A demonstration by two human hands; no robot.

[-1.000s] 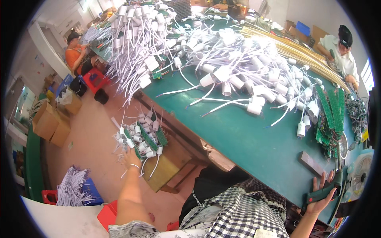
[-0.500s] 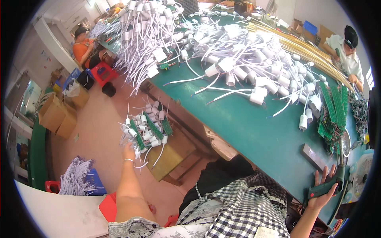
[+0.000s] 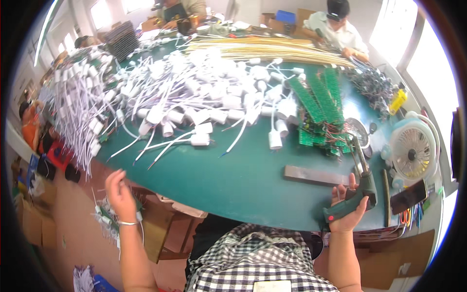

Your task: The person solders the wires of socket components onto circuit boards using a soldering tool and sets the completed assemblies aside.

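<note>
My right hand [image 3: 346,221], palm up near the table's front edge, holds a green pistol-shaped soldering gun [image 3: 366,193] with a metal tip pointing away. Its fingers are loosely spread around the grip. My left hand [image 3: 121,198] is raised off the table's left front edge, fingers stretched and slightly curled, nothing visible in it. Past it, white lamp holders with wires [image 3: 199,138] lie heaped across the green table [image 3: 233,182]. Beyond the soldering gun stands a bunch of green circuit strips [image 3: 311,100] with thin wires. A grey metal bar [image 3: 315,175] lies left of the soldering gun.
A fan [image 3: 412,153] and a phone [image 3: 408,198] stand at the right edge. Long yellowish rods [image 3: 267,50] lie at the back, where a person in white [image 3: 335,31] works. Below my left hand, more lamp holders rest beside a wooden stool [image 3: 153,228].
My view has swung right. My left hand has come up from the lamp holders and circuit strips on the stool to the table's edge. The soldering gun stays in my right hand.
</note>
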